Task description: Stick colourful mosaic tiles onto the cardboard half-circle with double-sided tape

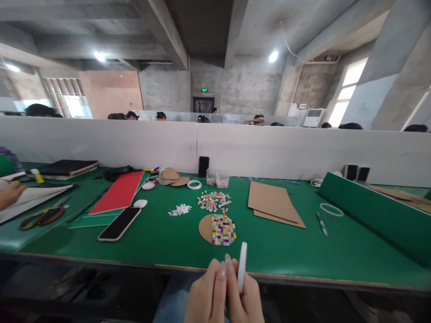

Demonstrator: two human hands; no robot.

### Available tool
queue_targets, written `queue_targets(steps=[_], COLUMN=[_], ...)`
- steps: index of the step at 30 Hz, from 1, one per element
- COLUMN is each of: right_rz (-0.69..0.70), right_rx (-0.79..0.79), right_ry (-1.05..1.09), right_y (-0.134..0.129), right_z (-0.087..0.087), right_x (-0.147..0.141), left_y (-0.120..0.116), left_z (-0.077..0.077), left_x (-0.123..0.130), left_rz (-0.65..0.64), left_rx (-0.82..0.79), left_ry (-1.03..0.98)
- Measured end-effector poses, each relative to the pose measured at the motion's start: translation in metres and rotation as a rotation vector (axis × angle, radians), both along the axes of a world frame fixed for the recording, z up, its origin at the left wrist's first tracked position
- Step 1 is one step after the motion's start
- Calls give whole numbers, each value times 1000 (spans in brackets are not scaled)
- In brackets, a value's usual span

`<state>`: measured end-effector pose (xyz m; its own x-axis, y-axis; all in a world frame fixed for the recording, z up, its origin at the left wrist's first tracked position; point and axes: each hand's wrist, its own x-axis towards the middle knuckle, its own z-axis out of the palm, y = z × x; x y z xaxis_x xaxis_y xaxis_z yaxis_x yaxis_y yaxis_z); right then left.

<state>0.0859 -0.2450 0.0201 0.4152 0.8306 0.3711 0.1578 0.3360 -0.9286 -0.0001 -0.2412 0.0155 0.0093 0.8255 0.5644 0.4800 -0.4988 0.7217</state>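
Side by side at the table's front edge, my left hand (205, 291) and my right hand (245, 296) are both closed, with the thumbs pressed together. A flat white strip (242, 268), seen nearly edge-on, stands up from between the fingers of my right hand. Whatever the left fingers pinch is hidden from view. Just beyond lies a round cardboard disc (204, 229), its right part covered with small colourful mosaic tiles (223, 229). Behind the disc are a loose heap of coloured tiles (214, 201) and a smaller pile of white pieces (180, 210).
Left lie a phone (120, 224), a red board (117, 192) and scissors (43, 217); a neighbour's hand (10, 194) is beyond. Cardboard sheets (272, 202), a pen (322, 224) and a green upright board (373, 217) are right. Clear boxes (222, 179) stand near the white partition (269, 148).
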Motion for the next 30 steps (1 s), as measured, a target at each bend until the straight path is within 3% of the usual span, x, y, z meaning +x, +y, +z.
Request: queue_targets(steps=[6,12,22,30], right_rz=[-98,-29,-7,15], right_rx=[-147,-216,-339,-345], right_ry=[119,245,376,417], right_y=[-2,-3,1,2], right_z=[6,12,7,7], right_x=[3,5,10,9], left_y=[-1,6,8,8], left_z=[27,41,44,44], left_x=[15,11,7,4], left_rz=[-29,-147,-258,-221], left_rx=[-177,-235,-288,-249], left_ry=[-76,-41,47,59])
